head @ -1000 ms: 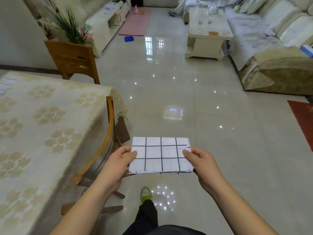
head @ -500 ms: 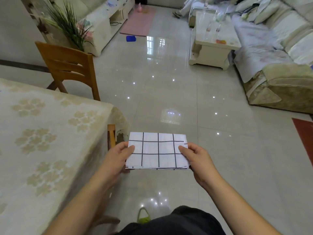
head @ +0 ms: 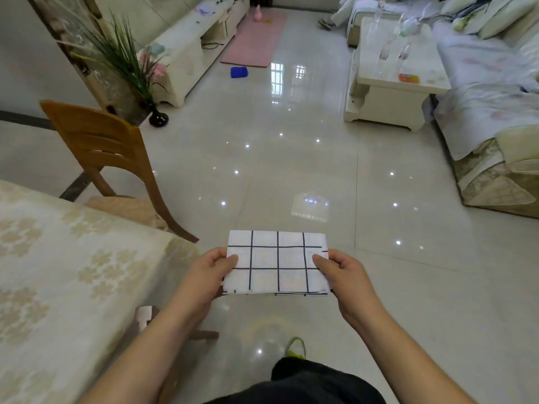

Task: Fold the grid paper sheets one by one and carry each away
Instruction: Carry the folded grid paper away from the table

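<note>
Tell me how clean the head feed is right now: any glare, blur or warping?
Head view: ceiling lights and a window glare off the glossy floor tiles; wide-angle warping bends the room's edges; the folded grid paper, pinched by left hand and right hand, stays sharp.

Your grid paper sheet (head: 277, 263) is matt white paper with dark ruled lines, layered edges showing along the near side. Floor (head: 291, 158) is glossy polished tile, throwing back light spots. Tablecloth (head: 58, 258) is woven cloth, cream with a floral pattern, low sheen. Chair (head: 102, 147) is smooth varnished wood. Coffee table (head: 399, 68) has a glossy cream top. Sofa (head: 490, 118) is covered in soft matt fabric.
</note>
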A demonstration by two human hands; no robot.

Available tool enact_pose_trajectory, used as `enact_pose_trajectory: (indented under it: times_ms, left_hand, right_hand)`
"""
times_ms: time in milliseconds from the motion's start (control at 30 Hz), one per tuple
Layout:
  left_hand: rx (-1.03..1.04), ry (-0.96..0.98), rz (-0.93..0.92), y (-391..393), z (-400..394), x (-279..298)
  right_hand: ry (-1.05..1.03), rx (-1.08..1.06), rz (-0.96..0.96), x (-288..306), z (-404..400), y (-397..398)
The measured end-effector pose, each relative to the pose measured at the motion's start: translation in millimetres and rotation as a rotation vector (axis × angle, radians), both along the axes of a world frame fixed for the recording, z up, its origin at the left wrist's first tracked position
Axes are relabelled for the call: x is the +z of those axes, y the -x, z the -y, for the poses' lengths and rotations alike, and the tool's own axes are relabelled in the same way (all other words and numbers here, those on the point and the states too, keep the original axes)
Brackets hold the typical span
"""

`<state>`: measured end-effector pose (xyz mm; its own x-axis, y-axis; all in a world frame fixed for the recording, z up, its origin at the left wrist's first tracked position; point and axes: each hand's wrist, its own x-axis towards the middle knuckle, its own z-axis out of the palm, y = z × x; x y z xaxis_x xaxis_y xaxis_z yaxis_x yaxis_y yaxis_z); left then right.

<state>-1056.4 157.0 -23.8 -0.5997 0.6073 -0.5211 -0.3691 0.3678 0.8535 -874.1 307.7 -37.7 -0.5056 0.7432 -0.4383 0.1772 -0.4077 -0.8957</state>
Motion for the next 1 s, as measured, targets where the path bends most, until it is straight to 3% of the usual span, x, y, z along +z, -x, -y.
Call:
enact_pose_trajectory:
  times_ms: [433,667,1000]
  left_hand:
    - [0.189,0.010,0.032,88.5,-117.0,-0.9]
    - [0.271,0.026,0.059,185.5,-164.9,-17.5]
    - [0.351,0.010,0.038,318.4,-209.0,-14.2]
  right_hand:
    - [-0.012,0.141,-0.005,-4.1,-145.8,113.9]
    - [-0.090,0.250,0.051,-7.1,-203.4,223.2]
    - [-0.047,0.360,0.061,3.9,-258.8,370.0]
